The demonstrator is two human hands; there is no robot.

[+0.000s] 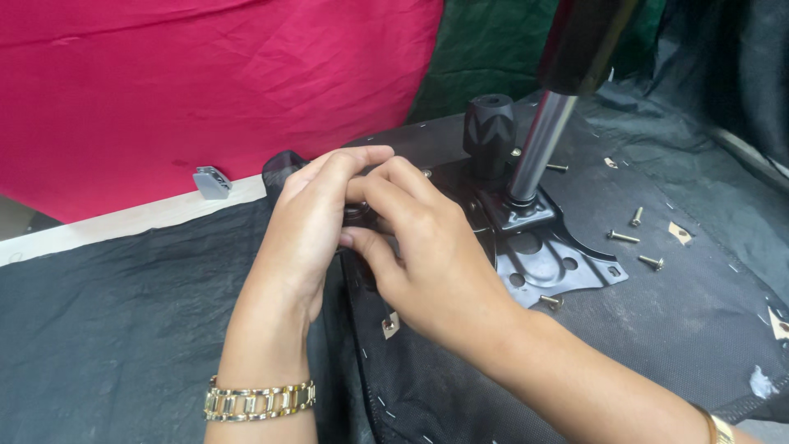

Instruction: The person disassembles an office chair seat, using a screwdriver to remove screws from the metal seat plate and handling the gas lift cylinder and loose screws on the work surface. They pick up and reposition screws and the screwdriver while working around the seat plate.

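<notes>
Left hand (308, 226) and right hand (427, 247) pressed together just left of the black metal plate (546, 255), fingers curled on a small part mostly hidden between them, grip unclear. From the plate's middle, a chrome post (538, 148) upright, black knob (490, 131) just beside. Loose screws (637, 238) right of the plate on black fabric (107, 329); small grey bracket (212, 182) well left.
</notes>
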